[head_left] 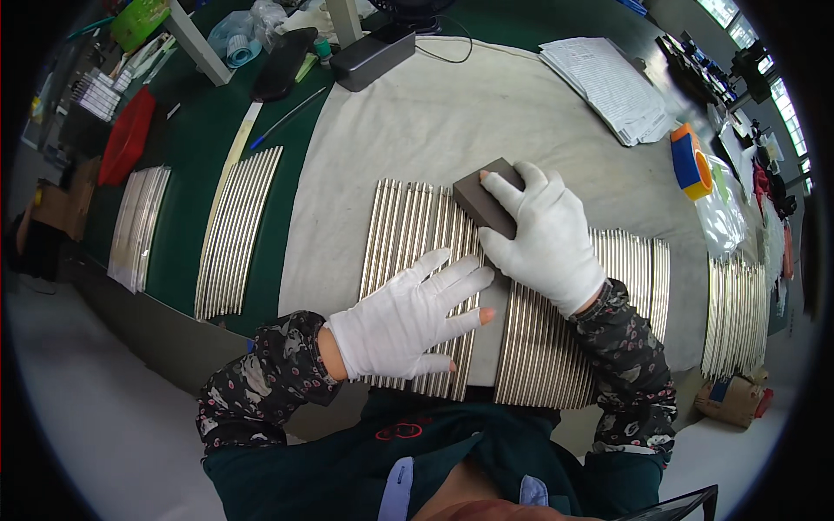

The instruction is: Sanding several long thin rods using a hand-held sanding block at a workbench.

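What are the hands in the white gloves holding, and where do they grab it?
The right hand holds a dark grey block by its near end, fingers over the top. The left hand holds nothing; it lies flat on the metal rods.

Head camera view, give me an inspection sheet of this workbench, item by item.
Surface: green bench with a grey cloth over the middle.
Job's things: dark grey block on rows of metal rods; more rod batches left and right.
Clutter: paper stack, orange and blue tape roll, blue pen, red tray, black box.
Hands: left hand flat on the rods; right hand gripping the block; both in white gloves.
Cables: one black cable by the box.
Surroundings: grey floor, cardboard box.
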The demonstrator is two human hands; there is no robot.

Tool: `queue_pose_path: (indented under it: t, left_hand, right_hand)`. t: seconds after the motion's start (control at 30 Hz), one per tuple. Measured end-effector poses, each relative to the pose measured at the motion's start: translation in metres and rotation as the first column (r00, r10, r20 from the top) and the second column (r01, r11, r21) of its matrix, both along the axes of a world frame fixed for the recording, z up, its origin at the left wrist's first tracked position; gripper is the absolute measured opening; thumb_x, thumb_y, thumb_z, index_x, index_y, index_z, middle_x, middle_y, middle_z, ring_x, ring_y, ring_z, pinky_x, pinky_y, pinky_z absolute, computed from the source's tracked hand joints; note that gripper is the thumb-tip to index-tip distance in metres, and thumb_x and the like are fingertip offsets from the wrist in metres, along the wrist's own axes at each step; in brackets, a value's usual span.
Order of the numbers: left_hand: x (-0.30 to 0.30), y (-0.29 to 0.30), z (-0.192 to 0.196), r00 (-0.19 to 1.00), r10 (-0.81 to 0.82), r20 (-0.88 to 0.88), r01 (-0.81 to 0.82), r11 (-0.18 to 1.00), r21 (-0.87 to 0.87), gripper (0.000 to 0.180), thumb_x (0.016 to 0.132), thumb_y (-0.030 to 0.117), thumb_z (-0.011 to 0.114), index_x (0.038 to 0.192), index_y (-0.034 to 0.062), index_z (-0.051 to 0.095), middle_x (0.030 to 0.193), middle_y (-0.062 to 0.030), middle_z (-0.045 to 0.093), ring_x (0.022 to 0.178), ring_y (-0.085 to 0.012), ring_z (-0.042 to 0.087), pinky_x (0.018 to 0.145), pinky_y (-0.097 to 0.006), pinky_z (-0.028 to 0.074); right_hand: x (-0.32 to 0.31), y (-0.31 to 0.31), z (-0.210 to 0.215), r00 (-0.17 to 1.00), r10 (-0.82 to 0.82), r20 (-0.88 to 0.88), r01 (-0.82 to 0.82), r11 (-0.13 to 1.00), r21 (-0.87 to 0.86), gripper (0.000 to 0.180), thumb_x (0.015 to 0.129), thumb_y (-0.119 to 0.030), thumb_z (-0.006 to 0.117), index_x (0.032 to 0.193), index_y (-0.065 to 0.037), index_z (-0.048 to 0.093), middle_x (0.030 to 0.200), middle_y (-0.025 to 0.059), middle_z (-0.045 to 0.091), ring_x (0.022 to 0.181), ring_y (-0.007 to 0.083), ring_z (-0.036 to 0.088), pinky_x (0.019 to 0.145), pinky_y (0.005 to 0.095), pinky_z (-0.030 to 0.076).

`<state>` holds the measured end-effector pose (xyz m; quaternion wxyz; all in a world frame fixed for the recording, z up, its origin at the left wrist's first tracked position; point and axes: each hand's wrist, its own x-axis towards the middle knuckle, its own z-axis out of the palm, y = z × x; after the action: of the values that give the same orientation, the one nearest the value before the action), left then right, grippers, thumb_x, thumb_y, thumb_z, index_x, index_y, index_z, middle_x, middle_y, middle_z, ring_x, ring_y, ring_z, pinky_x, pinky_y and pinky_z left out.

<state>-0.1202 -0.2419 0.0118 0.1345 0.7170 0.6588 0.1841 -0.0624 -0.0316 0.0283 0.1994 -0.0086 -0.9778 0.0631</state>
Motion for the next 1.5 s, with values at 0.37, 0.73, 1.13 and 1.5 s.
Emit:
queue_pose_path:
  t: [0.37,0.73,1.13,1.5]
  left_hand:
    - [0.002,0.002,-0.003,1.000,0.012,-0.020,-0.012,1.000,0.002,0.078,0.072,0.046,0.075,0.137,0.0130,0.047,0.146,-0.0227,0.038,0.137,-0.0389,0.036,0.113,-0.056,0.026]
    - [0.001,0.003,0.000,1.000,0.001,-0.016,-0.001,1.000,-0.020,0.079,0.071,0.046,0.075,0.137,0.0123,0.046,0.144,-0.0227,0.039,0.135,-0.0392,0.037,0.111,-0.056,0.028]
    - [0.000,-0.005,-0.001,0.998,0.040,-0.039,-0.041,0.999,-0.011,0.071,0.072,0.046,0.074,0.130,0.0102,0.053,0.144,-0.0221,0.041,0.136,-0.0374,0.037,0.113,-0.055,0.027]
    - [0.000,-0.007,-0.001,0.998,0.059,-0.032,-0.058,0.998,0.026,0.069,0.070,0.042,0.077,0.127,0.0097,0.055,0.143,-0.0224,0.041,0.134,-0.0387,0.038,0.112,-0.054,0.029]
  right_hand:
    - [-0.002,-0.002,0.014,0.991,-0.047,0.123,0.045,0.999,0.025,0.039,0.071,-0.029,0.064,0.102,-0.005,0.067,0.092,0.0201,0.061,0.085,0.0331,0.062,0.069,0.0418,0.054]
    - [-0.004,0.006,0.035,0.904,-0.266,0.334,0.254,0.964,0.080,0.046,0.072,-0.027,0.066,0.113,-0.006,0.068,0.106,0.0212,0.062,0.096,0.0354,0.061,0.082,0.0424,0.052]
    - [-0.008,-0.012,0.011,0.996,-0.040,0.085,0.039,0.999,0.014,0.037,0.073,-0.030,0.063,0.100,-0.006,0.070,0.090,0.0189,0.062,0.088,0.0340,0.062,0.073,0.0435,0.054]
    - [0.006,0.024,0.022,0.981,-0.144,0.127,0.133,0.987,0.089,0.043,0.072,-0.027,0.065,0.110,-0.008,0.068,0.096,0.0204,0.062,0.092,0.0341,0.062,0.078,0.0417,0.054]
